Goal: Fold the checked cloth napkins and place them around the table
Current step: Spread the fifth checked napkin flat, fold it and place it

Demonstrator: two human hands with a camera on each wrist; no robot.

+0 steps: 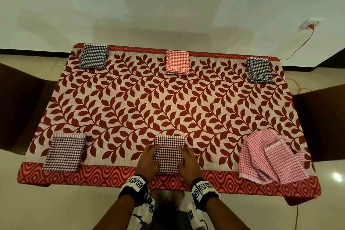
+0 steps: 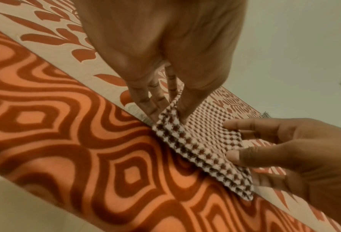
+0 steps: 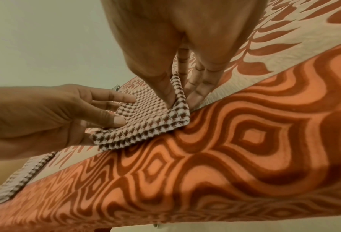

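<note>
Seven checked napkins on the leaf-patterned worktop (image 1: 168, 102): six folded, one pink napkin (image 1: 270, 157) loose and rumpled, right of the grip. Folded maroon napkin (image 1: 169, 154) at the near edge, pinched at its sides between left hand (image 1: 148, 160) and right hand (image 1: 188, 162), thumbs on top, fingers underneath. Another folded napkin (image 1: 64, 152) left of the grip; three along the far edge, well apart. Under-fingers mostly hidden by cloth.

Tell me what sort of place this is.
Probably a dining room in a home. A table under a leaf-patterned tablecloth has folded checked napkins set along its edges like place settings, dark chairs stand at both ends, and the floor is glossy tile, with a wall socket behind.
</note>
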